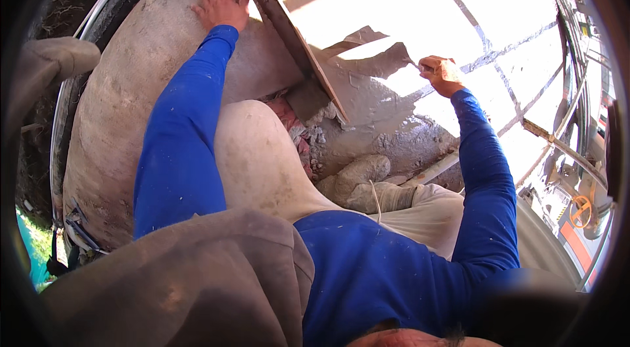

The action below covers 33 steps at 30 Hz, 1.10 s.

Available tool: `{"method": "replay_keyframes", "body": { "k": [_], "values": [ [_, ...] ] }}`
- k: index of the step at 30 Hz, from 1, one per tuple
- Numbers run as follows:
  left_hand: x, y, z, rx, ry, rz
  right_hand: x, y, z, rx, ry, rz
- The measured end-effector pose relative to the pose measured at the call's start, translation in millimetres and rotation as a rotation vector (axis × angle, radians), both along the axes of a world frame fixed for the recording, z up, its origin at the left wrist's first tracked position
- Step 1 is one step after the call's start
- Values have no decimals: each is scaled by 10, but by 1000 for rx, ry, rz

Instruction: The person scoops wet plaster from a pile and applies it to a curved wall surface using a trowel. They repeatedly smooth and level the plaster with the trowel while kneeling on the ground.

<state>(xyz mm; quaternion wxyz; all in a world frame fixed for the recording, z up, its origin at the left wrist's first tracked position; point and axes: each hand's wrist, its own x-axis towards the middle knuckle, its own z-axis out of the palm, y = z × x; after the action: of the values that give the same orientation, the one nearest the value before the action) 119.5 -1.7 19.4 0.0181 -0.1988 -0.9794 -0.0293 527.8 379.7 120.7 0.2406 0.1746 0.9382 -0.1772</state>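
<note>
My left hand (pixel 223 8) lies with fingers spread on a rough, beige-grey surface, close to a long mortar-smeared board (pixel 289 28). My right hand (pixel 441 75) is closed, with what looks like a grey trowel (pixel 394 60) reaching out to its left over wet mortar (pixel 367 94). The trowel's outline partly blends with the mortar and the shadows, and its handle is hidden in my fingers. The board runs slantwise between my two hands, its near end beside a grey block-like lump (pixel 308 99).
My mortar-covered boot (pixel 361 176) stands in the mortar near a pale pole (pixel 433 168). Crumpled reddish and whitish scraps (pixel 298 127) lie by the board's end. Bars and an orange wheel (pixel 581 211) stand at the right. A dark rim and soil border the left.
</note>
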Motion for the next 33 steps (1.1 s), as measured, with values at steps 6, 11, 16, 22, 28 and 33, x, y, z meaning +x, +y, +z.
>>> {"method": "replay_keyframes", "body": {
  "k": [6, 11, 16, 22, 28, 33],
  "values": [
    [14, 150, -162, 34, 129, 0, -514, 401, 13, 89, -188, 211],
    [-28, 146, -215, -1, 170, -2, -1053, 477, -142, 51, -80, 332],
    [-16, 164, -164, 12, 167, -3, -1726, 437, -227, 28, -132, 359],
    [-11, 156, -140, 97, 61, 13, -2501, 331, -159, 108, -160, 311],
    [-2, 152, -155, 103, 57, 12, -3097, 540, -316, 81, -117, 344],
    [12, 189, -72, 74, 26, 12, -3411, 721, -373, 34, -121, 282]
  ]
}}
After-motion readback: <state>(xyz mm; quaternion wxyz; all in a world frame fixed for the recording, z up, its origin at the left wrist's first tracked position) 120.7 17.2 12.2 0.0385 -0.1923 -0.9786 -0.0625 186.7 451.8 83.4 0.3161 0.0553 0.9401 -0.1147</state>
